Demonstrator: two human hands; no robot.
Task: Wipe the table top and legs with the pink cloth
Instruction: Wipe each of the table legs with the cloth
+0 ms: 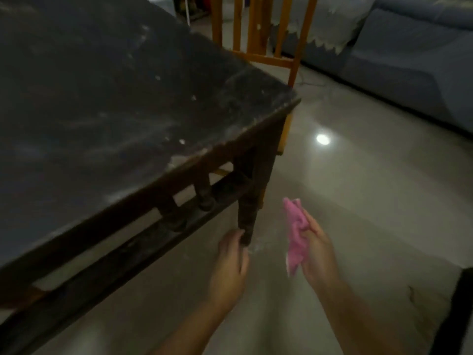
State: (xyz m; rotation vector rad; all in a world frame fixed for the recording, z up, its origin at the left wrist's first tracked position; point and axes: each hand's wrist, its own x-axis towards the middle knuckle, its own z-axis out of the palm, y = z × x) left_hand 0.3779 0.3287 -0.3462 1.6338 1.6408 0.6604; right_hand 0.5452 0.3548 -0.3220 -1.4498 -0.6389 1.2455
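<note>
Fingers [311, 228] of right hand [317, 252]: curled, gripping pink cloth [295, 235] beside corner leg [247, 221]. Left hand [230, 262]: relaxed, touching leg. Dusty worktop [102, 98]. Risk: loosely bunched cloth may slip or snag on turned spindles [204, 198].

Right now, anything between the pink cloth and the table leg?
Nothing visible. The cloth, held in the right hand, is right of the leg with only bare floor between. The left hand touches the leg's near side.
</note>
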